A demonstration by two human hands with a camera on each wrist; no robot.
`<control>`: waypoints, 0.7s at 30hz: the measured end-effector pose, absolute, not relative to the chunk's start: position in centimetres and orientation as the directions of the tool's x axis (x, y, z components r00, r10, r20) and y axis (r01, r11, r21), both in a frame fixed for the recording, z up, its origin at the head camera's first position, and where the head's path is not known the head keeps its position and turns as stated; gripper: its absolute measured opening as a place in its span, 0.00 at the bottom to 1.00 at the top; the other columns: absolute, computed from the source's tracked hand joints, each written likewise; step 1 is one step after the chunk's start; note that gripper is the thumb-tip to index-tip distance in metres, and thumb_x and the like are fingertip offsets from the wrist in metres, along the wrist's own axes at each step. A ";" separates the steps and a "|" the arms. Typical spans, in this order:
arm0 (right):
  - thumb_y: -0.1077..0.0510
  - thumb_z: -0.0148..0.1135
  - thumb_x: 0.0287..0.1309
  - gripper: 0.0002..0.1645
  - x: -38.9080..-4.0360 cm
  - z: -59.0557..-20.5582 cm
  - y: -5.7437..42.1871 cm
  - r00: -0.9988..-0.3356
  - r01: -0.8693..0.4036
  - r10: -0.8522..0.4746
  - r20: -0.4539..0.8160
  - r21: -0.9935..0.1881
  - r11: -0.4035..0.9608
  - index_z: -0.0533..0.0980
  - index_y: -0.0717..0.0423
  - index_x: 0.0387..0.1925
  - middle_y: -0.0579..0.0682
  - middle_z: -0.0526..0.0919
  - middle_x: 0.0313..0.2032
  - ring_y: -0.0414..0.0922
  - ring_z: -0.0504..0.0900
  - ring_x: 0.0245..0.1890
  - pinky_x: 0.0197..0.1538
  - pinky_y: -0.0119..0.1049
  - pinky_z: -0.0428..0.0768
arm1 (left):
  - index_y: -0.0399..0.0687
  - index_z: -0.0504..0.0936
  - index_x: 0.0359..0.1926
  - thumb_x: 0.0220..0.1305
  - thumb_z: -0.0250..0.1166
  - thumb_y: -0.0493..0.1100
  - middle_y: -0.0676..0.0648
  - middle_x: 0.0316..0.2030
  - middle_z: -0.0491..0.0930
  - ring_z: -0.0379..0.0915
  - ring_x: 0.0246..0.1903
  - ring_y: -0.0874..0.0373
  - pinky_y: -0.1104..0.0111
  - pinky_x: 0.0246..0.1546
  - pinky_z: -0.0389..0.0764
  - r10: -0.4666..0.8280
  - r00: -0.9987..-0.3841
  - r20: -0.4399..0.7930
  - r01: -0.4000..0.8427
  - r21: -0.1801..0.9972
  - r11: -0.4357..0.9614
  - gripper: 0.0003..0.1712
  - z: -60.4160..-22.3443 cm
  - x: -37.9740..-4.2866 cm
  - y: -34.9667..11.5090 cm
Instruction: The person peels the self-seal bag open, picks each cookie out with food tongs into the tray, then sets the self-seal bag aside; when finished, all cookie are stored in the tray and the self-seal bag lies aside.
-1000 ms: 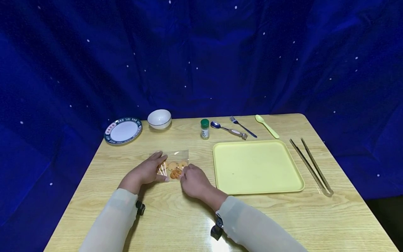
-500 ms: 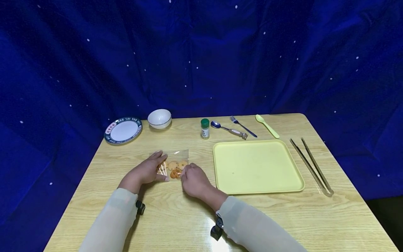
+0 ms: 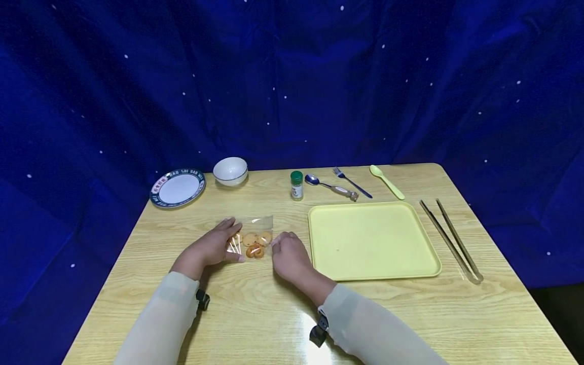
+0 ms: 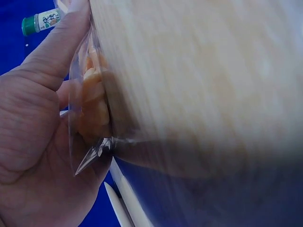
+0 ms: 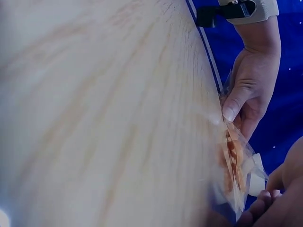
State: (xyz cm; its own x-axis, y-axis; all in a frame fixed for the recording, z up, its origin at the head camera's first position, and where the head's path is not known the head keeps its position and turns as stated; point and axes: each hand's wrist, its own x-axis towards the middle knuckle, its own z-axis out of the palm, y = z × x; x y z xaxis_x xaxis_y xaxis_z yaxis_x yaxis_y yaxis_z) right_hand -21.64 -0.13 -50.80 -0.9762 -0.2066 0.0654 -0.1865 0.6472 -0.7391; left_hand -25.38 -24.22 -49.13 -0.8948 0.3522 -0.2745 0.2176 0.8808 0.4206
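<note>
Pressing a clear bag (image 3: 257,223) against the wooden counter (image 3: 246,319) with the left grip (image 3: 214,246), spreading thumb and fingers wide across its left end. Resting the thumb by the bag's near edge and stretching the fingers toward its far edge. Curling the right grip (image 3: 289,258) narrow at the bag's right edge, and pinching a bit of film there.

Lying on the counter between the two grips: partly hiding beneath the left, just touching the fingertips of the right. Spreading left to right in front of the person and pointing a flat, see-through strip away toward the blue curtain (image 3: 292,91); leaving the long axis hard to tell under the covering fingers. Containing round biscuits (image 3: 250,240) and, nearer the person, orange-brown curled pieces (image 3: 254,251).

Lying to the left of a pale yellow tray (image 3: 369,243) and well apart from the metal tongs (image 3: 444,237) beyond it. Lying nearer the person than the green-capped bottle (image 3: 296,186), grey-handled spoon (image 3: 342,191), fork (image 3: 358,187) and yellow spoon (image 3: 390,185), and nearer than the white bowl (image 3: 230,171) and blue-rimmed plate (image 3: 178,188) at the far left.
</note>
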 end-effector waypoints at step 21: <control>0.47 0.54 0.73 0.18 -21.3 -51.1 -0.4 -0.956 -0.279 -0.262 0.131 -0.681 0.677 0.77 0.58 0.44 0.51 0.79 0.42 0.46 0.80 0.45 0.50 0.41 0.82 | 0.44 0.56 0.80 0.56 0.77 0.59 0.37 0.81 0.43 0.36 0.80 0.37 0.43 0.78 0.52 0.351 -0.898 -0.266 0.214 0.433 0.876 0.59 -49.4 -25.5 -24.0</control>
